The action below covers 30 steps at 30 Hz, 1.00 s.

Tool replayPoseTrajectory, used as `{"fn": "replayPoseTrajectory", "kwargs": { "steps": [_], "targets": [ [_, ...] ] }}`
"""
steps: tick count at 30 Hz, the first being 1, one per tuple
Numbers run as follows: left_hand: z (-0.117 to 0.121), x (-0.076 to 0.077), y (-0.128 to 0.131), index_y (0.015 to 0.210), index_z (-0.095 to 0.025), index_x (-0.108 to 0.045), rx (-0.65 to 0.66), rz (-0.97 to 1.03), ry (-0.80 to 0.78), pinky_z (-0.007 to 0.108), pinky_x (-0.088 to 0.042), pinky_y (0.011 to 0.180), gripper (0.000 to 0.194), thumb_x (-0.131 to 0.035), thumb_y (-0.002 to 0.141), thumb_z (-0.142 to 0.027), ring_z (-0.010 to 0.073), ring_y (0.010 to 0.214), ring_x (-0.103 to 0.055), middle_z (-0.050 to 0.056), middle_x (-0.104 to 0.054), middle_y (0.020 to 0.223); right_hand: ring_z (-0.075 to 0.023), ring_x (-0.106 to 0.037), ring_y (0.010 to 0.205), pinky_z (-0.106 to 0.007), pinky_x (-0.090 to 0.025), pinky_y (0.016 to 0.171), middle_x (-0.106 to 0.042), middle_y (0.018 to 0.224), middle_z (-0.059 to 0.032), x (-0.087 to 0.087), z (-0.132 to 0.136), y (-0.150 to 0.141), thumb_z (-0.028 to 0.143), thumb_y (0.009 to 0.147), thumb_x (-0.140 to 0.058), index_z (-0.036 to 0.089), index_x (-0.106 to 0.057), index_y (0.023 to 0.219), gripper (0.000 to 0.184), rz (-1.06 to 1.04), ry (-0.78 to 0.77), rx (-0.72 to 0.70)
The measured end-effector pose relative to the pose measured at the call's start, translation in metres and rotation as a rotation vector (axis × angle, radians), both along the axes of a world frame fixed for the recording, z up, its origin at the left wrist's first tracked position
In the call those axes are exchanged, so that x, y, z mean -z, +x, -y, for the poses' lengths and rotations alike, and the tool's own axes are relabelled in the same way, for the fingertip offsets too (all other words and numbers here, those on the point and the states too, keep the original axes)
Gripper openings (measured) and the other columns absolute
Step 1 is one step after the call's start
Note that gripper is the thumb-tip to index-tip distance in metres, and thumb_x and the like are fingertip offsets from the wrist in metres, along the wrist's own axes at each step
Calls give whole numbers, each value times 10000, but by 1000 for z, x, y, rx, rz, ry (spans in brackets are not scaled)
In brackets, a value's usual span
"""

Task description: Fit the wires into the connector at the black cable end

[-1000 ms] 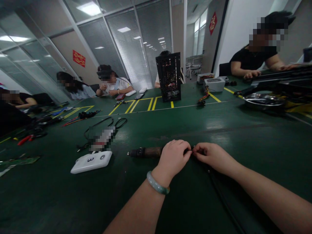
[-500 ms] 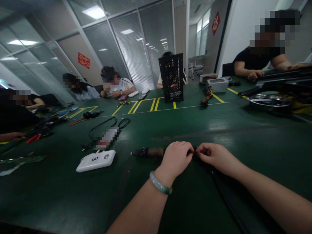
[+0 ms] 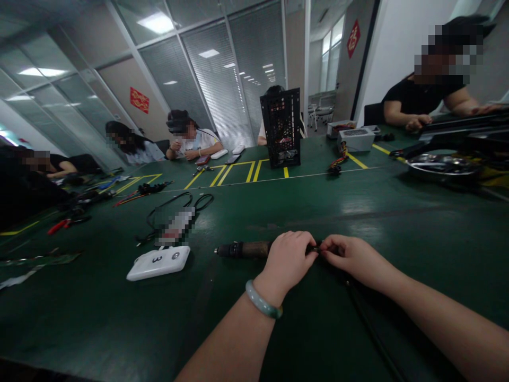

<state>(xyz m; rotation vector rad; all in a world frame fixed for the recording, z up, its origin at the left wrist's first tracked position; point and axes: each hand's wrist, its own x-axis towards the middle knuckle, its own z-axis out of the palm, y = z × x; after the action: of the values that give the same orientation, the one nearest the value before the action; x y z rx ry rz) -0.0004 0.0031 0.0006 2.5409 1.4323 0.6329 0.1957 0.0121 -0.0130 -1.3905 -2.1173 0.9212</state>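
A dark electric screwdriver [image 3: 246, 249] lies flat on the green table [image 3: 318, 212], its tip pointing left. My left hand [image 3: 288, 258], with a pale green bangle on the wrist, is closed over the tool's rear end. My right hand [image 3: 350, 255] pinches the spot where a black cable [image 3: 366, 323] joins the tool, fingertips touching those of the left hand. The cable runs down toward the lower right. What the fingers pinch is hidden between them.
A white numbered device [image 3: 158, 262] lies left of the tool, with a blurred item and black cable loops [image 3: 178, 204] behind it. Farther back stand a black computer case [image 3: 280, 127] and a power supply [image 3: 355, 139]. Several people sit around the table; tools lie at far left.
Both hands stay on the screwdriver's rear end with barely any movement. The camera has shifted slightly, so everything sits a little further right in view.
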Motion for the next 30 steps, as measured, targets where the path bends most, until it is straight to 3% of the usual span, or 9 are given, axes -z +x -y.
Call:
{"fn": "replayPoseTrajectory", "kwargs": {
  "steps": [8,14,20,26,30],
  "targets": [
    [0,2,1,923,-219,-618,51,25,21,374,-437,921,86,-623,856,-166,188,966,-591,-6,-660,993,-144,-598,670,-235,-410,598,-670,759,24,-2,0,-1,339,860,-552,238,-665,909,159,6,-6,-9],
    [1,2,2,939,-219,-593,-30,35,26,420,-402,979,161,-693,814,-229,199,970,-589,-2,-655,1023,-142,-600,682,-231,-418,611,-672,776,23,-2,0,-1,313,858,-550,227,-656,900,143,-20,-20,-19],
    [2,1,1,909,-227,-601,24,14,21,376,-429,915,71,-631,855,-192,186,960,-585,-18,-656,992,-139,-593,662,-231,-414,597,-672,764,25,-2,0,-1,326,856,-552,236,-663,914,155,-7,-18,-10],
    [3,-1,1,970,-220,-587,2,32,18,391,-447,880,194,-680,800,-235,211,945,-582,-1,-646,983,-145,-606,667,-238,-417,598,-680,769,14,-3,0,0,321,837,-560,222,-672,895,161,-20,-20,1],
    [4,-1,1,913,-212,-592,-7,36,15,385,-443,911,93,-633,830,-219,199,954,-586,1,-648,994,-149,-613,668,-241,-419,598,-685,774,12,-4,1,0,320,838,-553,225,-674,909,170,-20,-25,0]
  ]
}}
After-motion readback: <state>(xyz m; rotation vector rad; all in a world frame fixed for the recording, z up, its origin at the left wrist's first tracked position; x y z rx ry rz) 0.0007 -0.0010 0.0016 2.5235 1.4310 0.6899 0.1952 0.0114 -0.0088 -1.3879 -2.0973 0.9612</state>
